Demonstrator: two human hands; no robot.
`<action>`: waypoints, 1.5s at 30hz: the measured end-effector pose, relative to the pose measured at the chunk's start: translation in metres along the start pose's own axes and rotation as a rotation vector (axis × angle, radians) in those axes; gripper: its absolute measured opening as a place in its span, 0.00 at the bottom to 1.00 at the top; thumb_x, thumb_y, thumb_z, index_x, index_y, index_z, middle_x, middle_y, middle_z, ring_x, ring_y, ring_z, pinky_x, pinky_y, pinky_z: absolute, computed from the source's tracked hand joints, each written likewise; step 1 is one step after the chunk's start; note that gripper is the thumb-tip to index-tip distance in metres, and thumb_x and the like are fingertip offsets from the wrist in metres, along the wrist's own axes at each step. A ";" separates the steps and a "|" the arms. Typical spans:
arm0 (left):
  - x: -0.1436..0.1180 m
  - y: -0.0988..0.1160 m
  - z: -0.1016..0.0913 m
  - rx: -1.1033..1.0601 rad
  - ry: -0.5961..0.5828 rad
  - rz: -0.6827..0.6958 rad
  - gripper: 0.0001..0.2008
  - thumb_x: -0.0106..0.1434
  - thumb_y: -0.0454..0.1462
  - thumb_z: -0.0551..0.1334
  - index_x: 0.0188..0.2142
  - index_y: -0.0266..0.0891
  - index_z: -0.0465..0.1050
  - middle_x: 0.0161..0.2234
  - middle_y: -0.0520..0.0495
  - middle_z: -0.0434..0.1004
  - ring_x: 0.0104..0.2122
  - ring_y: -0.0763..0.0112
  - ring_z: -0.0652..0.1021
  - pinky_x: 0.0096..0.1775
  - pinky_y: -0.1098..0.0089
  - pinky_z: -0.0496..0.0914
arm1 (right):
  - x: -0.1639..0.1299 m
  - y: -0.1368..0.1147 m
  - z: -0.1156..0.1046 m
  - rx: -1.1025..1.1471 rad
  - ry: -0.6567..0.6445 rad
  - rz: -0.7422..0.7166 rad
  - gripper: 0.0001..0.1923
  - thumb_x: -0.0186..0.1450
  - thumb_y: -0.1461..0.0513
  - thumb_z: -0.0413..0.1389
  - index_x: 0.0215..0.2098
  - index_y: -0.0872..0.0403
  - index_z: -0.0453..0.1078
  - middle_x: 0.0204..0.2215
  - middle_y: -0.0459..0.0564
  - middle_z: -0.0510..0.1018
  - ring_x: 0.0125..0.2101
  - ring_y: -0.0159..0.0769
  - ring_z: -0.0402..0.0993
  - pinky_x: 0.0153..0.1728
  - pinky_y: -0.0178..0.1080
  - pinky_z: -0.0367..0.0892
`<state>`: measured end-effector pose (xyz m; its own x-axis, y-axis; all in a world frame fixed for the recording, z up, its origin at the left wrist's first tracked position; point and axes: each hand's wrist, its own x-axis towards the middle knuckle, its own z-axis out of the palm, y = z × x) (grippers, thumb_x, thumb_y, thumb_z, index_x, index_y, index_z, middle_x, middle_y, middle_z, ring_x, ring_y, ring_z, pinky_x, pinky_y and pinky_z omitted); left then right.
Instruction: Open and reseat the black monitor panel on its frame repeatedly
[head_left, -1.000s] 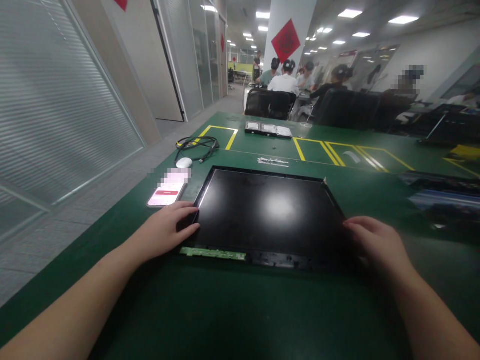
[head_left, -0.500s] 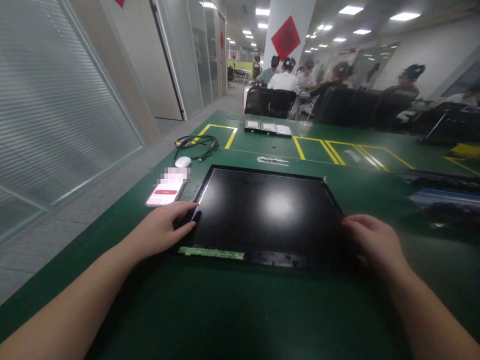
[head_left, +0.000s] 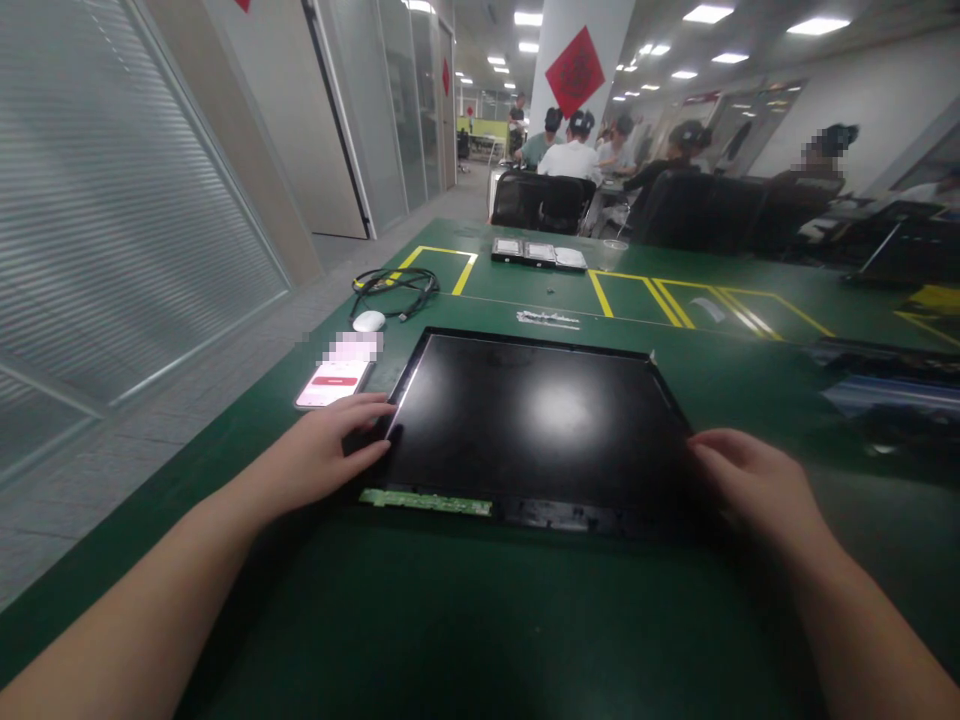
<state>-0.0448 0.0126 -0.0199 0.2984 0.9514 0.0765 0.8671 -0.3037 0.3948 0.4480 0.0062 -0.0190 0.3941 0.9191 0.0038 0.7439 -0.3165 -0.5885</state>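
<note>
While a glass partition with blinds [head_left: 112,200] stood at the far left, a phone [head_left: 335,388] with a lit screen lay on the green desk [head_left: 480,630], close by the left hand [head_left: 319,455]. That hand's thumb and index were spread apart, their tips against the left edge of a black display panel [head_left: 487,420]; whether the hidden fingers closed beneath it could not be told. Just beyond the phone sat a small white rounded object [head_left: 369,321], and behind that a looped black cable [head_left: 405,286]. The panel was over the desk between both hands, screen upward with a bright glare, and a green circuit strip [head_left: 425,502] ran along the left part of its near edge. Past its far edge lay silvery scraps [head_left: 547,320], and farther back three drives [head_left: 538,254] in a row. The right hand [head_left: 757,485] touched the panel's right edge with thumb and index drawn together; how the other fingers stood was hidden. At the far right, a shiny sheet [head_left: 885,395] lay on the desk.
</note>
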 end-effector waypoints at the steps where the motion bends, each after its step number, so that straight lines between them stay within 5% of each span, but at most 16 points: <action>1: -0.001 0.000 0.000 0.029 0.006 0.016 0.30 0.62 0.54 0.60 0.58 0.42 0.73 0.63 0.36 0.69 0.57 0.45 0.74 0.56 0.48 0.68 | 0.000 0.001 0.000 -0.004 0.013 -0.004 0.16 0.57 0.51 0.57 0.36 0.50 0.78 0.30 0.51 0.83 0.30 0.44 0.77 0.30 0.42 0.68; 4: -0.003 0.000 -0.001 0.072 0.007 0.047 0.34 0.58 0.59 0.62 0.58 0.43 0.74 0.66 0.36 0.65 0.63 0.42 0.67 0.61 0.45 0.62 | 0.004 0.007 -0.002 -0.047 0.037 -0.007 0.16 0.57 0.51 0.56 0.37 0.49 0.80 0.29 0.51 0.82 0.30 0.45 0.77 0.30 0.43 0.68; 11: -0.002 0.003 -0.005 0.004 -0.076 0.108 0.35 0.55 0.59 0.65 0.58 0.46 0.74 0.63 0.41 0.71 0.58 0.46 0.73 0.58 0.49 0.67 | 0.018 0.019 0.002 -0.195 -0.137 -0.057 0.23 0.59 0.55 0.54 0.48 0.52 0.79 0.41 0.55 0.82 0.38 0.46 0.78 0.40 0.45 0.70; 16: -0.001 0.000 -0.007 -0.002 -0.064 0.134 0.34 0.55 0.59 0.65 0.57 0.46 0.75 0.60 0.41 0.74 0.56 0.46 0.75 0.57 0.50 0.69 | 0.022 0.028 0.009 -0.184 -0.092 -0.115 0.23 0.57 0.58 0.55 0.49 0.53 0.79 0.42 0.55 0.82 0.39 0.44 0.78 0.39 0.42 0.70; 25: -0.003 -0.006 -0.010 -0.023 -0.077 0.182 0.28 0.58 0.54 0.66 0.57 0.54 0.75 0.60 0.47 0.75 0.55 0.49 0.76 0.55 0.52 0.72 | 0.017 0.028 0.008 0.079 -0.180 0.049 0.29 0.53 0.64 0.54 0.53 0.56 0.77 0.33 0.54 0.84 0.23 0.38 0.76 0.24 0.38 0.68; 33: -0.005 -0.005 -0.008 -0.037 -0.070 0.226 0.25 0.60 0.51 0.66 0.56 0.56 0.75 0.60 0.48 0.75 0.55 0.51 0.77 0.53 0.55 0.73 | 0.019 0.024 0.017 0.208 -0.054 0.115 0.25 0.48 0.69 0.53 0.42 0.54 0.80 0.31 0.52 0.84 0.27 0.39 0.78 0.27 0.37 0.69; 39: -0.006 0.000 -0.008 -0.071 -0.084 0.225 0.21 0.61 0.49 0.64 0.54 0.57 0.76 0.60 0.50 0.75 0.54 0.52 0.78 0.53 0.56 0.74 | 0.020 0.023 0.018 0.343 -0.096 0.171 0.22 0.46 0.71 0.52 0.37 0.53 0.78 0.31 0.52 0.84 0.30 0.42 0.80 0.29 0.39 0.72; 45: -0.007 0.002 -0.009 -0.106 -0.119 0.210 0.19 0.63 0.46 0.63 0.54 0.57 0.76 0.61 0.50 0.73 0.55 0.51 0.77 0.53 0.54 0.73 | 0.021 0.026 0.018 0.352 -0.177 0.195 0.26 0.49 0.70 0.51 0.45 0.55 0.76 0.29 0.53 0.84 0.27 0.41 0.80 0.28 0.40 0.73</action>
<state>-0.0487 0.0054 -0.0112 0.5175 0.8535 0.0609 0.7368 -0.4807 0.4755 0.4664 0.0217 -0.0488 0.3878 0.8856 -0.2556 0.4236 -0.4175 -0.8039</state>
